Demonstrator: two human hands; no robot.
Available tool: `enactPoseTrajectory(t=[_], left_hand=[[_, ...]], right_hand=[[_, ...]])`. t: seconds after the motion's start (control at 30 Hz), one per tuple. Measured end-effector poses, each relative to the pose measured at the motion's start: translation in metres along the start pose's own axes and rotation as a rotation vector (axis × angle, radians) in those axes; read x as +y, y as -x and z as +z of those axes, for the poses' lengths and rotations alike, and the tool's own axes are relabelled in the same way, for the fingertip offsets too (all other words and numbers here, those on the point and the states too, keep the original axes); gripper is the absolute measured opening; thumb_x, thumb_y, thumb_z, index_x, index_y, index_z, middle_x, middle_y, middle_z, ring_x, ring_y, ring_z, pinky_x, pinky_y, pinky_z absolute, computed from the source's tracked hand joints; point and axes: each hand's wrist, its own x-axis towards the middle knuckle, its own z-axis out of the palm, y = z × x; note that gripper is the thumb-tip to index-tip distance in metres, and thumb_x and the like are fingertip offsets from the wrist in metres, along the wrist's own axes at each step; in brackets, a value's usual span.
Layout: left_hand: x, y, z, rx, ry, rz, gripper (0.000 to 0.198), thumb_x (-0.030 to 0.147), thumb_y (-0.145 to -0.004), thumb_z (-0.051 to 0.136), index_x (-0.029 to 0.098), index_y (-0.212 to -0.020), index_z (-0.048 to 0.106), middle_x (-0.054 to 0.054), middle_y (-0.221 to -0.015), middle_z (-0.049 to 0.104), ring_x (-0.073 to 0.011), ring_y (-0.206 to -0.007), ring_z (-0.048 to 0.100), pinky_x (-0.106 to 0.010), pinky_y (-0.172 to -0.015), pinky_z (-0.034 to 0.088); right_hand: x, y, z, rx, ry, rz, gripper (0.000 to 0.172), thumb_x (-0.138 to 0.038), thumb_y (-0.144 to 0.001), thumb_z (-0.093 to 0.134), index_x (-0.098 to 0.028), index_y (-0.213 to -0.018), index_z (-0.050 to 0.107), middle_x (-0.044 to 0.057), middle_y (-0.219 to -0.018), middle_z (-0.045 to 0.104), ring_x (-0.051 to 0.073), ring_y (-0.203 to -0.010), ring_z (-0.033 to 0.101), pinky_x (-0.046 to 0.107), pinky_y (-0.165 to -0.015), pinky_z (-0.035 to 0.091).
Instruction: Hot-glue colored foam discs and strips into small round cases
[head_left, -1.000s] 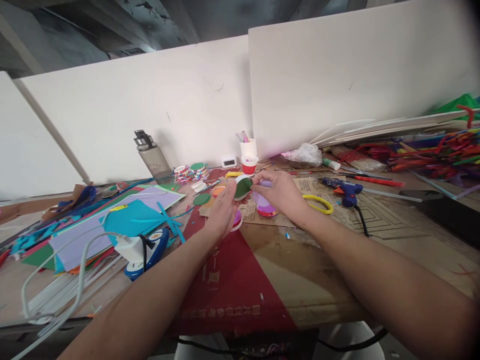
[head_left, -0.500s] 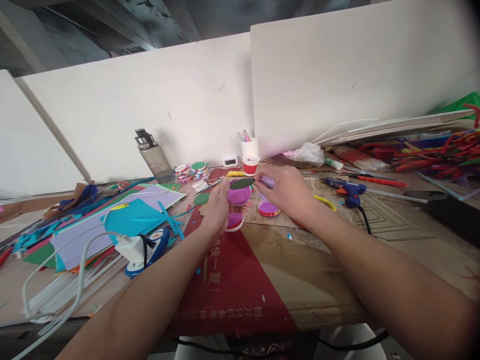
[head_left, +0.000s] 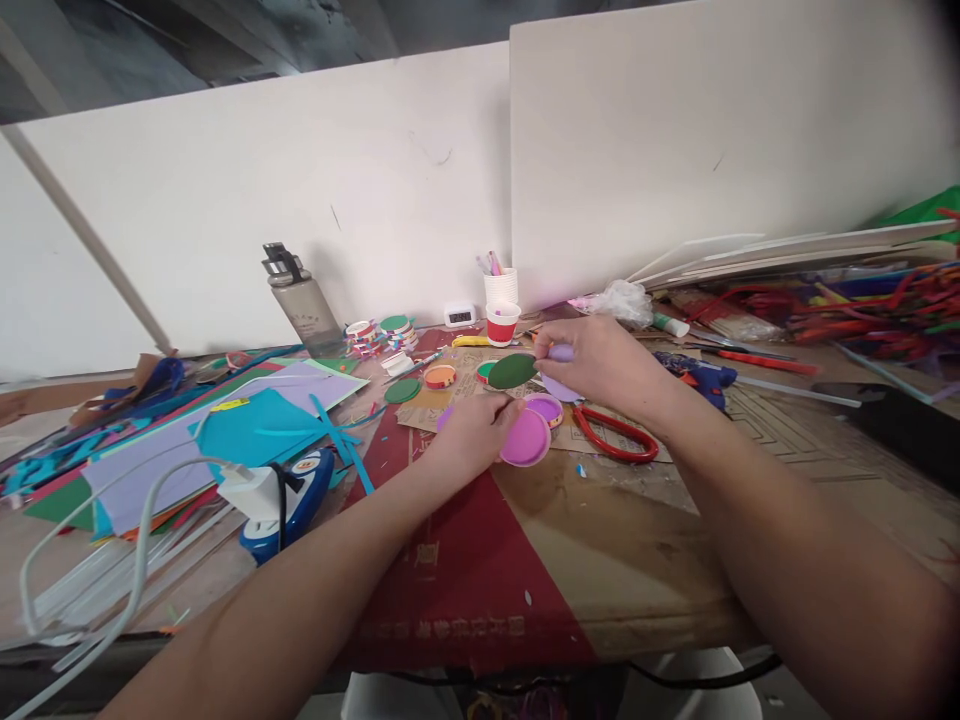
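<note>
My left hand [head_left: 480, 432] has its fingers closed at the edge of a shallow round cup base [head_left: 526, 442] with a purple inside, tilted toward me. Farther up, my right hand [head_left: 604, 360] pinches a dark green paper disc [head_left: 512, 371] by its right edge. A lilac piece [head_left: 561, 353] also shows at the right fingers; I cannot make out its kind. Just behind the held base sits another purple-filled cup base [head_left: 545, 405]. Scissors with red handles [head_left: 619, 437] lie below my right wrist. An orange-filled base [head_left: 440, 376] and a green disc [head_left: 403, 390] lie to the left.
A grey bottle [head_left: 304, 305], a small clock [head_left: 460, 315] and stacked paper cups [head_left: 502, 322] stand along the white wall. Coloured sheets [head_left: 150, 480] and a power strip [head_left: 300, 510] are at left. A blue glue gun [head_left: 705, 378] lies at right.
My left hand moved right and toward me with the purple cup base. My right hand lifted the green disc away from it to the right. The red scissors and orange base came into view.
</note>
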Motion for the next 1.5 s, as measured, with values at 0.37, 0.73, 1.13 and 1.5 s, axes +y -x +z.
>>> enactPoseTrajectory(t=[0.37, 0.73, 1.13, 1.5], left_hand=[[0.007, -0.002, -0.025, 0.240, -0.071, -0.008, 0.017, 0.028, -0.067, 0.079, 0.021, -0.062, 0.064, -0.002, -0.063, 0.063, -0.0167, -0.059, 0.050, -0.027, -0.057, 0.035], [0.000, -0.007, -0.019, 0.084, 0.541, -0.096, 0.006, 0.023, -0.081, 0.067, 0.017, -0.079, 0.067, -0.003, -0.064, 0.066, -0.0143, -0.049, 0.059, -0.024, -0.043, 0.041], [-0.009, -0.009, -0.017, 0.081, 0.619, -0.151, 0.038, 0.049, -0.075, 0.074, 0.016, -0.090, 0.061, -0.004, -0.076, 0.065, -0.0125, -0.058, 0.059, -0.025, -0.054, 0.043], [-0.002, -0.010, -0.028, 0.102, 0.748, -0.126, 0.034, 0.041, -0.075, 0.073, 0.013, -0.090, 0.061, -0.008, -0.089, 0.069, -0.0144, -0.070, 0.065, -0.031, -0.072, 0.053]], right_hand=[[0.005, -0.002, -0.003, -0.065, 0.004, 0.066, 0.009, -0.015, -0.070, 0.065, -0.021, -0.065, 0.068, -0.004, -0.058, 0.061, 0.012, -0.054, 0.048, 0.026, -0.057, 0.032], [-0.013, 0.007, 0.010, -0.074, -0.075, -0.022, 0.010, -0.014, -0.074, 0.062, -0.021, -0.069, 0.065, -0.002, -0.069, 0.067, 0.015, -0.066, 0.057, 0.026, -0.063, 0.036], [-0.019, 0.012, 0.018, -0.160, -0.199, -0.104, 0.022, -0.017, -0.085, 0.061, -0.027, -0.096, 0.076, 0.000, -0.096, 0.076, 0.020, -0.088, 0.067, 0.031, -0.078, 0.044], [-0.003, 0.002, 0.011, -0.244, -0.131, 0.071, 0.012, -0.023, -0.088, 0.052, -0.019, -0.085, 0.064, 0.004, -0.084, 0.068, 0.017, -0.075, 0.059, 0.026, -0.064, 0.040]])
